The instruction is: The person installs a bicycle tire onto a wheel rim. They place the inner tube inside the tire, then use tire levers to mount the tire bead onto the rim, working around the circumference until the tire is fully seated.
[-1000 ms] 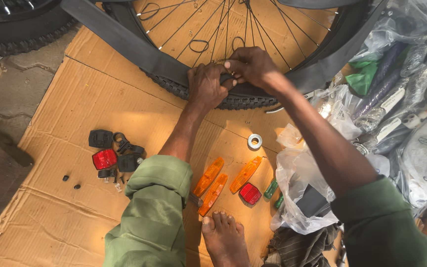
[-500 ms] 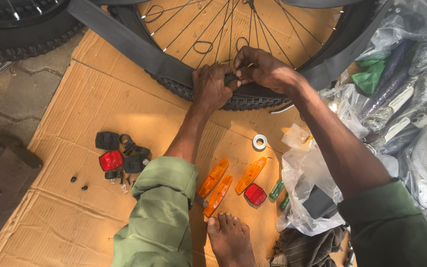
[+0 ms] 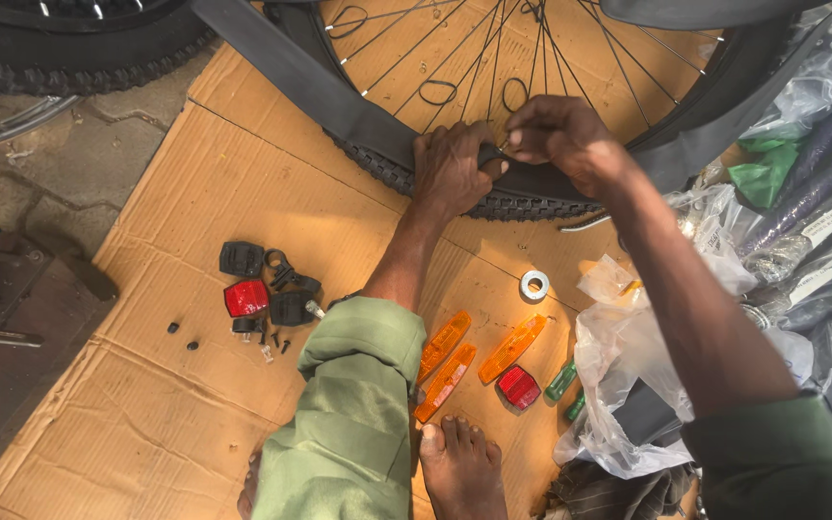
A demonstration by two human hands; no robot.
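Under the left hand (image 3: 450, 173) — knobbly matt rubber tyre (image 3: 522, 204); beyond it thin shiny metal spokes (image 3: 493, 58); below, rough brown cardboard (image 3: 195, 183), glossy orange plastic reflectors (image 3: 445, 344).

Left hand (image 3: 450, 173) grips knobby bike tyre (image 3: 522, 204) at rim, right hand (image 3: 560, 140) pinches at rim just beside it; wheel on cardboard (image 3: 146, 385), orange reflectors (image 3: 445, 347), red reflector (image 3: 245, 298), bare foot (image 3: 459, 462) near

Knobby black tyre (image 3: 522, 204) (spoked wheel)
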